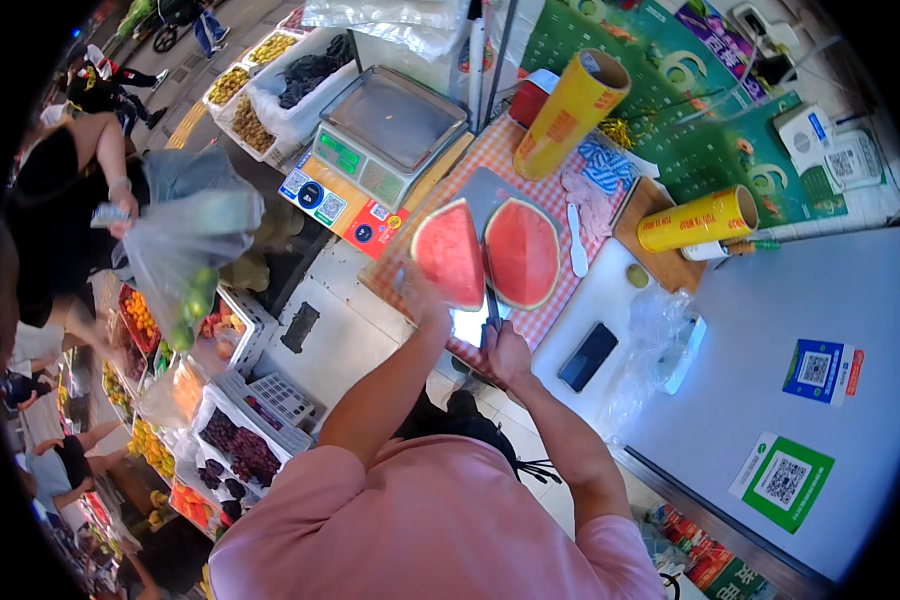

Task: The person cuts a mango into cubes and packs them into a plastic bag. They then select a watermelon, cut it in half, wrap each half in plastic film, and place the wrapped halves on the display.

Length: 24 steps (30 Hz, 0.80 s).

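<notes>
Two cut watermelon pieces lie side by side with red flesh facing up, a left piece (pixel 448 251) and a right piece (pixel 523 255). Beneath them is a grey cutting board (pixel 483 189) on a red-and-white checked cloth (pixel 562 296). My right hand (pixel 507 351) grips the dark handle of a knife (pixel 493 307), whose blade runs into the gap between the pieces. Blurred by motion, my left hand (pixel 424 296) is at the lower left edge of the left piece; its fingers are indistinct.
A weighing scale (pixel 394 124) stands beyond the melon. Right are a white spatula-like tool (pixel 576 240), yellow wrap rolls (pixel 570 116) and a phone (pixel 588 357). At left, a person holds a plastic bag (pixel 191 255) with green fruit, near fruit crates (pixel 251 345).
</notes>
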{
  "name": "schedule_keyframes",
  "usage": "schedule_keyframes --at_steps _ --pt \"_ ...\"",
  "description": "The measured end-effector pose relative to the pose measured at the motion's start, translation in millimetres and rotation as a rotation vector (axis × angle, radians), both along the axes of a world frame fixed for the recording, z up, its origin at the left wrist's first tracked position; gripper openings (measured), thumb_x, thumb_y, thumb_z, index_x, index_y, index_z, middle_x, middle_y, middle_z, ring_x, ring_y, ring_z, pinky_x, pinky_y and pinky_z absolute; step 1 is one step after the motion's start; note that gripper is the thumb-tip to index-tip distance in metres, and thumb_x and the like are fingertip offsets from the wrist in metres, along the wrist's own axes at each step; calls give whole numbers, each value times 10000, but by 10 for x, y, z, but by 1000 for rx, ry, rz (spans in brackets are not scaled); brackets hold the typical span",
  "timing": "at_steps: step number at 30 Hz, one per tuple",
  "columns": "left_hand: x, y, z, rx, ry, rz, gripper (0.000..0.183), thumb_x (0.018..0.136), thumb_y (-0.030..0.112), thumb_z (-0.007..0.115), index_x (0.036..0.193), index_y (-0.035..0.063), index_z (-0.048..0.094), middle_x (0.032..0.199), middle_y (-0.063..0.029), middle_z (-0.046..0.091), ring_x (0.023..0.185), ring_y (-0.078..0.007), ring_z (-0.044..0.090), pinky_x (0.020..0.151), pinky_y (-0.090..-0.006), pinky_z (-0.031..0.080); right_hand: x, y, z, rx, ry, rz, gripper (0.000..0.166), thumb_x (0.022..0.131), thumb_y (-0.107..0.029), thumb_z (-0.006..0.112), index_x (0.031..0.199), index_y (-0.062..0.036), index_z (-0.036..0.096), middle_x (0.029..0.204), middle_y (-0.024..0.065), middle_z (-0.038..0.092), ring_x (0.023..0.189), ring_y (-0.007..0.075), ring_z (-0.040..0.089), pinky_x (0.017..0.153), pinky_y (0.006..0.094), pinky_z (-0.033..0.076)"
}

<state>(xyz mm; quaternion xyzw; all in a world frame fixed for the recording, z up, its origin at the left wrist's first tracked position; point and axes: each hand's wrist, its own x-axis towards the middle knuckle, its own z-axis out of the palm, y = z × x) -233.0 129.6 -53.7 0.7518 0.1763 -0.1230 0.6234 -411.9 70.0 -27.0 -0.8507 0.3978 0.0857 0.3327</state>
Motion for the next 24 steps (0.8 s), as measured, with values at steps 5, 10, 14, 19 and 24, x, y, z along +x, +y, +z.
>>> schedule_keyframes --at_steps 5,10,14,19,24 --pt "165 122 127 -584 356 178 503 1008 443 478 1306 55 593 1210 -83 658 1077 -216 642 913 -322 531 -122 -121 64 13 -101 -59 443 1012 -400 470 1102 23 563 819 323 678 795 497 673 726 568 531" --pt "163 367 262 -826 461 192 545 972 528 526 1291 91 593 1156 -65 666 922 -193 659 748 -326 550 -480 144 371 30 39 -73 430 1008 -404 474 1142 -10 584 833 288 694 790 477 683 734 565 537" --pt "53 540 434 -616 460 86 479 975 552 537 1186 129 616 1008 -17 631 787 -149 576 659 -321 457 -316 182 111 -13 -9 -100 398 974 -359 519 1173 -19 575 891 258 699 807 459 686 743 553 543" --pt "-29 843 -8 -448 285 41 359 1002 503 543 1052 155 619 935 25 587 831 -116 529 766 -326 404 -388 -254 59 -227 -305 -5 439 867 -181 614 1260 0 539 1028 235 625 973 408 621 828 504 521" --pt "-140 870 630 -367 -36 -87 271 1055 299 518 1062 48 621 913 0 586 843 -81 526 744 -258 429 -416 -2478 1813 -1144 -741 -549 548 879 -223 719 1345 -6 529 1319 279 472 1230 453 444 1055 542 349"
